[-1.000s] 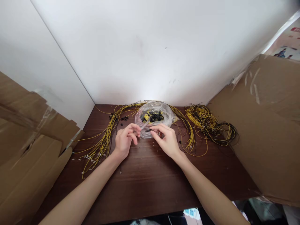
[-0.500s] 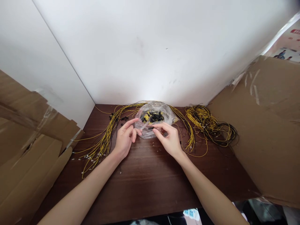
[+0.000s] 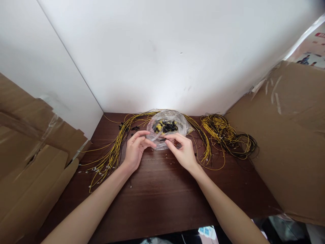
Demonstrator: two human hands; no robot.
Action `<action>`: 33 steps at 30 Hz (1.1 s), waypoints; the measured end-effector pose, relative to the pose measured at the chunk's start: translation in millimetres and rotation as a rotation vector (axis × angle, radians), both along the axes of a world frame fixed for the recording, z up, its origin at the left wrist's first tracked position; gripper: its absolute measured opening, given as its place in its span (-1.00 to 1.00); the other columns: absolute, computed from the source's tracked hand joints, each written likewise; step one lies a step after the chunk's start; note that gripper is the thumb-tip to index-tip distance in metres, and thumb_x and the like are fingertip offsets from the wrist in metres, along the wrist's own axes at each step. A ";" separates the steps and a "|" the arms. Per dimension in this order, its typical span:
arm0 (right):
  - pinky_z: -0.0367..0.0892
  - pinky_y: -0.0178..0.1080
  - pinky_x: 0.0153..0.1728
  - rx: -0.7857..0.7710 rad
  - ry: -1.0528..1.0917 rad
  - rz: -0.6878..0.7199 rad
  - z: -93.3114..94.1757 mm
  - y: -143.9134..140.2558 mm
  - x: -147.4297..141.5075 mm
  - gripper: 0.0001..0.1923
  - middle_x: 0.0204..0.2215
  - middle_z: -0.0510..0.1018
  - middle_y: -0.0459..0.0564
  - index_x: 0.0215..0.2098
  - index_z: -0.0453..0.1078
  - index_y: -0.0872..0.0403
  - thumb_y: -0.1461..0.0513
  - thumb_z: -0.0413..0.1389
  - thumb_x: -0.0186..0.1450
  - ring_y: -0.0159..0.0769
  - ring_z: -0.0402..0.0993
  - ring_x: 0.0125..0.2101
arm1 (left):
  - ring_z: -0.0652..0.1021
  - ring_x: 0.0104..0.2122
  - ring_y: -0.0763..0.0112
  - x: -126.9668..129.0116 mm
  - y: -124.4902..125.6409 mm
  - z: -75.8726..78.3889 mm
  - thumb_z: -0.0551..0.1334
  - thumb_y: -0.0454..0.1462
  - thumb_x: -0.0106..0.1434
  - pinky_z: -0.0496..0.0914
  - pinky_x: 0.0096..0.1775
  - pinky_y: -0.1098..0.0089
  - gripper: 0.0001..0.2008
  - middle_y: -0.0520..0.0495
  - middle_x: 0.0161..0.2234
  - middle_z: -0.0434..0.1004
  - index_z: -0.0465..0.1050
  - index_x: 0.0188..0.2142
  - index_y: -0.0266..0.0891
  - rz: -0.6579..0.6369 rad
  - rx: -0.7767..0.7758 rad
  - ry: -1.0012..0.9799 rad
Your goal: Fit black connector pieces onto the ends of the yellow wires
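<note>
Between the thumb and fingers of my right hand [image 3: 183, 147] is a small black piece [image 3: 163, 139], its dark end poking out to the left; its exact kind is too small to make out. My left hand [image 3: 135, 148] is open at the near left side of the bag, thumb and fingers apart, nothing between them. Just beyond both hands lies a clear plastic bag [image 3: 180, 118] with its mouth spread. Inside it are several small black and yellow pieces [image 3: 166, 126].
A bundle of yellow and black wires [image 3: 117, 144] with white tips fans out at left and arcs behind the bag. At right lies a tangled wire coil [image 3: 220, 130]. Cardboard panels [image 3: 286, 135] flank the brown table [image 3: 152, 200]; a white wall [image 3: 157, 61] stands behind.
My left hand's fingers have spread, the thumb and lower fingers reaching a little farther right. The right hand stays nearly in place with the black piece, which shows a bit more.
</note>
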State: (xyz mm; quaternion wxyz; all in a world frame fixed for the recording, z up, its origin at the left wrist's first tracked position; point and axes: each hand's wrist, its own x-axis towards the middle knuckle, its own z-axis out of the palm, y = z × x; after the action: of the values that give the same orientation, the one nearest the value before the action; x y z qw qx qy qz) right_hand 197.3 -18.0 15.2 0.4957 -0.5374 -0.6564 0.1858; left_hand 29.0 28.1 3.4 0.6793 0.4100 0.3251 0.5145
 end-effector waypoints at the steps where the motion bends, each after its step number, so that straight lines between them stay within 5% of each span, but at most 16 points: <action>1: 0.32 -0.27 -0.32 -0.001 -0.002 0.000 -0.2 0.1 0.1 -0.85 -0.33 0.55 -0.02 -0.23 0.47 0.07 0.28 0.09 0.24 -0.33 0.44 -0.37 | 0.55 -0.51 0.38 0.2 0.0 0.4 0.14 -0.33 0.16 0.44 -0.33 0.34 -0.75 -0.13 -0.45 0.60 0.30 -0.14 -0.30 -0.005 0.001 -0.012; 5: 0.31 -0.27 -0.33 0.001 -0.008 0.005 -0.7 0.3 0.9 -0.85 -0.33 0.55 -0.02 -0.23 0.47 0.07 0.28 0.08 0.25 -0.34 0.43 -0.39 | 0.36 -0.75 0.66 0.2 -0.4 1.5 0.19 -0.26 0.19 0.43 -0.56 0.45 -0.32 -0.18 -0.16 0.56 -0.12 0.23 -0.02 0.030 0.039 -0.023; 9: 0.32 -0.27 -0.32 0.003 -0.007 0.004 -0.3 0.2 0.9 -0.84 -0.33 0.55 -0.01 -0.23 0.47 0.08 0.27 0.09 0.25 -0.34 0.43 -0.40 | 0.34 -0.75 0.74 -2.8 0.2 2.9 0.23 -0.34 0.14 0.45 -0.59 0.48 -0.04 -0.20 -0.01 0.46 -0.48 0.23 0.23 -0.080 0.035 -0.025; 12: 0.33 -0.25 -0.31 -0.004 -0.008 0.004 0.1 0.0 0.7 -0.84 -0.33 0.55 -0.01 -0.23 0.47 0.06 0.26 0.08 0.25 -0.33 0.44 -0.38 | 0.43 -0.72 0.70 -4.9 0.7 3.7 0.19 -0.45 0.05 0.51 -0.53 0.40 -0.14 -0.22 0.08 0.36 -0.20 0.22 0.16 -0.142 0.016 -0.002; 15: 0.33 -0.26 -0.32 -0.010 -0.013 0.001 0.4 -0.4 1.0 -0.83 -0.33 0.55 -0.02 -0.22 0.46 0.05 0.26 0.07 0.25 -0.33 0.43 -0.39 | 0.41 -0.77 0.73 -4.1 -0.9 2.0 0.10 -0.51 -0.03 0.55 -0.34 0.28 -0.52 -0.21 0.05 0.40 0.22 -0.08 -0.18 -0.106 0.006 0.047; 18: 0.32 -0.27 -0.33 -0.011 -0.012 0.003 0.7 -0.9 0.9 -0.83 -0.34 0.54 -0.02 -0.22 0.46 0.05 0.26 0.06 0.26 -0.33 0.43 -0.39 | 0.47 -0.73 0.67 -0.6 -4.2 -2.0 0.06 -0.53 -0.05 0.51 -0.19 0.19 -0.68 -0.13 -0.04 0.49 0.15 -0.29 -0.23 -0.007 0.028 0.081; 22: 0.31 -0.29 -0.36 -0.003 -0.012 0.035 0.2 -1.6 -1.0 -0.85 -0.35 0.53 -0.03 -0.25 0.47 0.06 0.27 0.08 0.25 -0.35 0.41 -0.40 | 0.53 -0.62 0.58 4.5 -7.2 -5.7 0.07 -0.49 0.06 0.52 -0.23 0.17 -0.73 -0.09 -0.14 0.53 0.09 -0.27 -0.20 -0.012 0.105 0.110; 27: 0.29 -0.31 -0.39 -0.037 -0.029 0.079 -1.8 -2.1 -4.6 -0.87 -0.39 0.50 -0.04 -0.27 0.47 0.06 0.26 0.09 0.24 -0.35 0.39 -0.42 | 0.49 -0.36 0.44 7.3 -8.7 -6.4 0.25 -0.30 0.10 0.53 -0.46 0.40 -0.75 -0.13 -0.13 0.40 0.35 -0.19 -0.26 -0.115 0.301 0.257; 33: 0.31 -0.29 -0.34 -0.040 -0.034 0.094 -3.2 -1.6 -4.3 -0.88 -0.41 0.50 -0.05 -0.28 0.47 0.06 0.29 0.10 0.23 -0.35 0.40 -0.40 | 0.46 -0.41 0.49 7.0 -8.9 -9.0 0.28 -0.30 0.10 0.48 -0.46 0.47 -0.84 -0.06 -0.27 0.36 0.53 -0.28 -0.24 -0.097 0.405 0.290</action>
State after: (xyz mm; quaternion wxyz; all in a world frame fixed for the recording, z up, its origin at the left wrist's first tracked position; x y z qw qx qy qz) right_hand 193.0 -19.6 12.0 0.4643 -0.5187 -0.6856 0.2129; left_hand 36.0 19.2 -5.6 0.5534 0.6223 0.2895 0.4718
